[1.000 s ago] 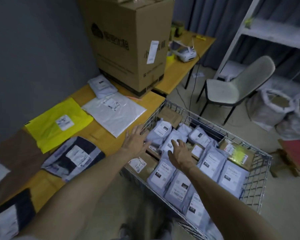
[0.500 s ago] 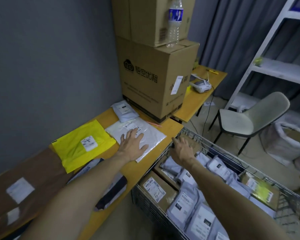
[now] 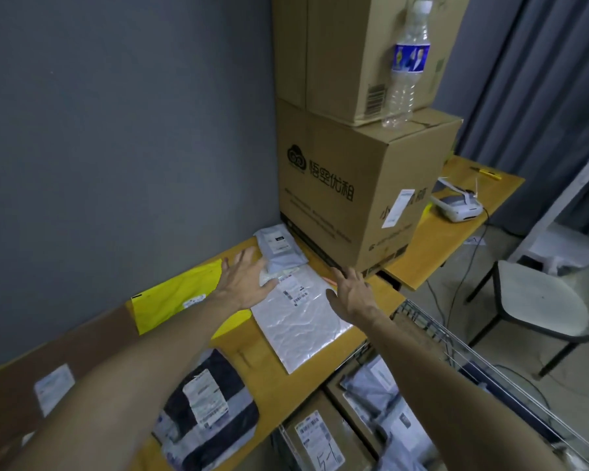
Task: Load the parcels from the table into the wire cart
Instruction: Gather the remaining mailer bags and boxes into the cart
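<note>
My head camera, the only view, looks forward and down, close above the table [image 3: 272,379]. Beyond the table, edges seem lens-stretched.

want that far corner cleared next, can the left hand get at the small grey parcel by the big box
Probably yes: the left hand is open right at the edge of the small grey parcel, with nothing between them.

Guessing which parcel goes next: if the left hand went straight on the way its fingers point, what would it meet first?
Likely the grey parcel beside the big box; the open left hand points at it. Depth is unclear, so it may already touch.
</note>
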